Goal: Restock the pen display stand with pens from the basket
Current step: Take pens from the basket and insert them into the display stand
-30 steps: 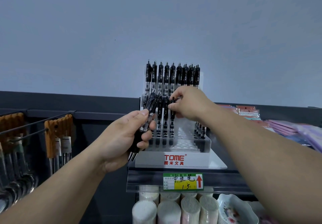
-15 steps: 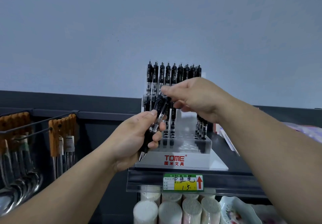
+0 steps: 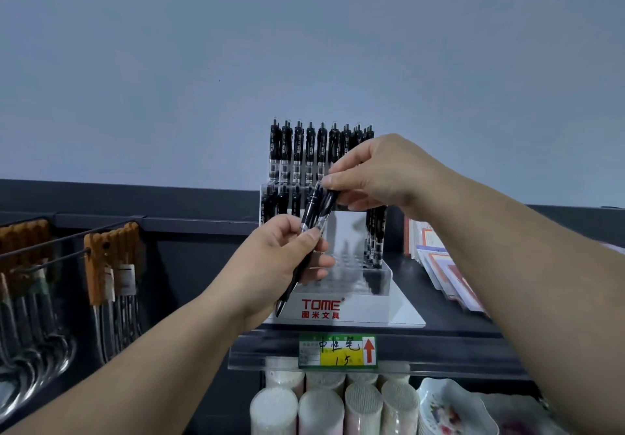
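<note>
Left hand (image 3: 278,258) is gripping the pens (image 3: 316,209), tilted tops up-right; right hand (image 3: 382,170) is pinching one top, the stand (image 3: 389,313) sitting just behind both

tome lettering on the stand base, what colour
The lettering is red, on the stand's white base; head view.

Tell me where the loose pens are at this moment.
The pens are near the centre of the head view, gripped by the left hand in front of the stand; the right hand pinches the top of one.
</note>
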